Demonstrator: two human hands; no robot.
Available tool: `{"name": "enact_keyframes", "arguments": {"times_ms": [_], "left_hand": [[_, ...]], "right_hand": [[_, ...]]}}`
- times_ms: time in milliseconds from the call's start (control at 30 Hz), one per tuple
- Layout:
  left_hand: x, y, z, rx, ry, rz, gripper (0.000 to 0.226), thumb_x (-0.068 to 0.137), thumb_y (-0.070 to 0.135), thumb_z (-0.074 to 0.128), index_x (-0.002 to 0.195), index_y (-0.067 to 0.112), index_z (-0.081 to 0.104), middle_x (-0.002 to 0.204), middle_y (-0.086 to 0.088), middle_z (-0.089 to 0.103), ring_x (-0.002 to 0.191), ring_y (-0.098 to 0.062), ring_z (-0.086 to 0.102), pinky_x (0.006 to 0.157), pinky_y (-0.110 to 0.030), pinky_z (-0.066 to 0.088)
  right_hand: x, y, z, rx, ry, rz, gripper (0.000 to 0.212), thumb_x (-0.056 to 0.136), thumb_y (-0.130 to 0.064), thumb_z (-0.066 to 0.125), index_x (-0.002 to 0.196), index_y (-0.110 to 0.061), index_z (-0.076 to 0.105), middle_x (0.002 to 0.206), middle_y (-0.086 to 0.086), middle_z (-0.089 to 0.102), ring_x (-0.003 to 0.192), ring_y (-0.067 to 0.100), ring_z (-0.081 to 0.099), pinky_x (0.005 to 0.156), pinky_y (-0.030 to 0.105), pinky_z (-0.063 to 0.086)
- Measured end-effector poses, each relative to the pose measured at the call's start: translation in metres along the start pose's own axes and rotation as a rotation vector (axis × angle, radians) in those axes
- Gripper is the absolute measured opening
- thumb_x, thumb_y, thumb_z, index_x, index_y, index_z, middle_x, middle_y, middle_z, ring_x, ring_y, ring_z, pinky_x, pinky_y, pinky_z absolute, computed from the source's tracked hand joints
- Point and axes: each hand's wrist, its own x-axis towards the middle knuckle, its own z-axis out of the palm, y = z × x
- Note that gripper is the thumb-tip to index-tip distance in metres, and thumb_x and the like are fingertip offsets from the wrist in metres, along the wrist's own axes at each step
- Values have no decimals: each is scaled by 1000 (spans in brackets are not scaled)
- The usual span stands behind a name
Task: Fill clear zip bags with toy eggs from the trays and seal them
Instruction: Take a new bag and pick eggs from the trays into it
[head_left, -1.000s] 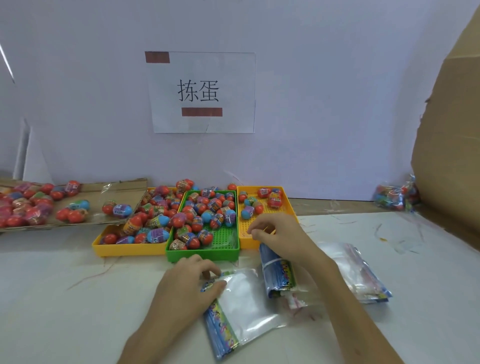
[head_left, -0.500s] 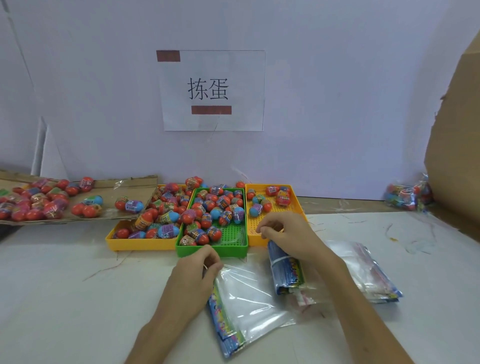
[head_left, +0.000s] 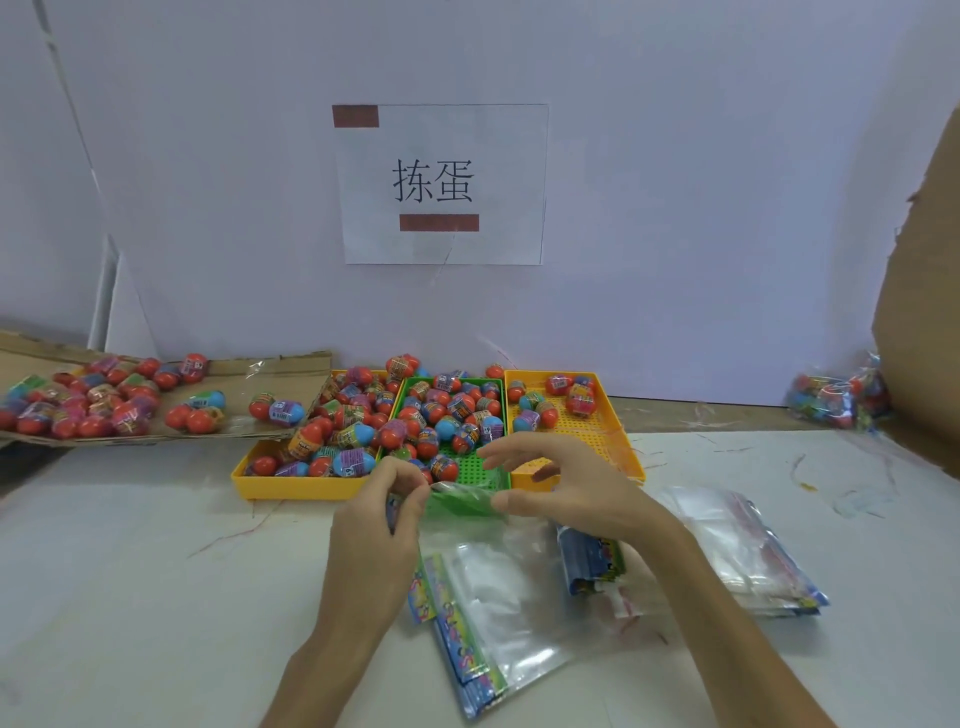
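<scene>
Just in front of the green tray (head_left: 475, 464), held above the table (head_left: 130, 571) between the two hands, a clear zip bag (head_left: 462, 501) shows green from the tray wall behind it; the left hand (head_left: 376, 525) has its fingers curled and pressed together, pinching the bag's left edge; the right hand (head_left: 576, 491) is loosely spread, fingers apart and nearly straight above the bag, thumb at the bag's right edge, though whether the thumb touches the film cannot be told. Below the hands a stack of flat zip bags (head_left: 498, 613) lies on the white table, just beside a banded bundle of bags (head_left: 592, 561); a further pile of bags (head_left: 748, 561) lies to the right. Toy eggs (head_left: 460, 405), red and blue, crowd the far half of the green tray; the left yellow tray (head_left: 291, 487) touching it is nearly full; the right yellow tray (head_left: 597, 441) holds only a few. A cardboard sheet (head_left: 291, 366) at far left bears more eggs; a filled bag (head_left: 836, 400) rests at far right against a brown cardboard panel (head_left: 924, 312); a paper sign (head_left: 441, 182) with two large characters hangs on the pale wall. The green tray's near wall is partly hidden by the bag and hands; both forearms are cut off by the lower edge; the print on the bags is too blurred to read.
</scene>
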Motion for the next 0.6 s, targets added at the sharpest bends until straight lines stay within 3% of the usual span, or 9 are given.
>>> {"name": "enact_keyframes", "arguments": {"times_ms": [67, 133, 200, 267, 367, 433, 500, 600], "left_hand": [[0, 1, -1, -27, 0, 31, 25, 97, 8, 65, 88, 31, 61, 83, 14, 63, 74, -8, 60, 59, -14, 42], [-1, 3, -2, -94, -5, 25, 27, 97, 9, 65, 88, 34, 63, 81, 10, 64, 62, -13, 56, 53, -21, 43], [1, 6, -3, -193, 10, -35, 22, 95, 11, 68, 89, 32, 65, 81, 6, 66, 62, -18, 57, 55, -33, 48], [4, 8, -6, -318, -9, -122, 12, 88, 19, 73, 96, 26, 67, 84, 4, 69, 67, -15, 63, 58, -31, 53], [5, 7, -9, -475, -186, -299, 26, 78, 32, 77, 103, 24, 74, 86, 1, 73, 65, -12, 64, 61, -23, 55], [4, 6, -7, -460, -274, -354, 13, 82, 28, 77, 95, 25, 79, 82, 0, 74, 66, -9, 65, 59, -21, 53], [3, 5, -5, -448, -254, -361, 8, 90, 16, 73, 89, 20, 80, 74, -1, 74, 61, -7, 64, 52, -18, 49], [6, 1, -6, -496, -108, -415, 10, 93, 12, 69, 88, 15, 78, 67, -4, 73, 53, -9, 60, 48, -18, 46]], "right_hand": [[0, -5, 7, -21, -52, -23, 50, 82, -40, 81, 128, -42, 64, 114, -26, 67, 110, -5, 58, 89, 17, 46], [2, -9, 14, -29, -67, -55, 45, 82, -32, 82, 124, -36, 68, 101, -17, 68, 99, 1, 61, 87, 20, 49], [3, -13, 20, -31, -41, -83, 26, 82, -26, 82, 106, -27, 74, 91, -9, 67, 87, 12, 62, 85, 38, 52], [4, -16, 22, -4, 9, -107, 12, 82, -23, 82, 87, -22, 71, 85, -6, 63, 81, 16, 59, 80, 44, 51], [2, -17, 20, 52, 43, -143, 14, 85, -21, 79, 79, -20, 67, 80, -8, 63, 80, 11, 60, 73, 28, 51], [2, -19, 20, 77, 58, -162, 13, 86, -23, 78, 79, -21, 67, 78, -12, 66, 76, 4, 61, 68, 17, 47], [3, -19, 18, 92, 91, -148, 14, 85, -26, 79, 78, -24, 68, 74, -10, 67, 70, 3, 60, 64, 19, 48], [2, -14, 10, 144, 112, -69, 18, 83, -26, 82, 75, -24, 67, 69, 0, 63, 66, 13, 57, 64, 31, 49]]}}
